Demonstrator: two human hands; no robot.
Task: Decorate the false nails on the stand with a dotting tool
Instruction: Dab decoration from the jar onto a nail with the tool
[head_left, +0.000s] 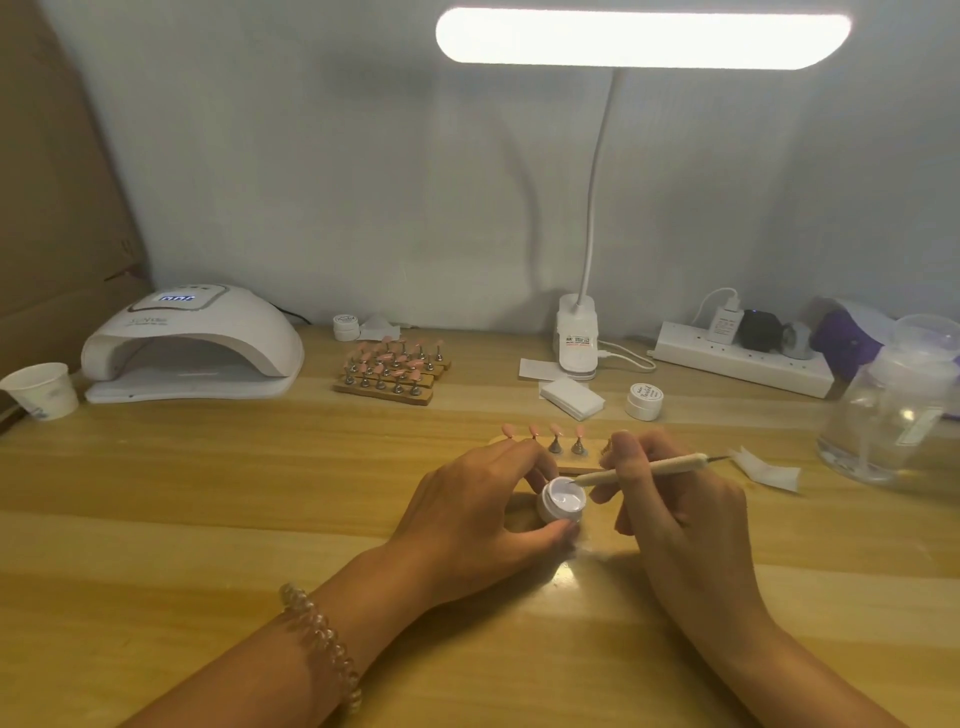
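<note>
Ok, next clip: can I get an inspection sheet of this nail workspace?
Surface: light wooden table, glare spot near the hands.
Job's things: small open white jar of white gel; wooden-handled dotting tool, tip at the gel; wooden stand carrying pink false nails, behind the hands.
Clutter: white nail-curing lamp, paper cup, spare nail stands, closed white jar, white wipes, clear glass jar.
Grippers: left hand fingers hold the open jar; right hand pinches the tool.
Cables: white power strip with plugs; white lamp cable beside it.
Surroundings: lit white desk lamp, grey wall, brown cardboard at left.
</note>
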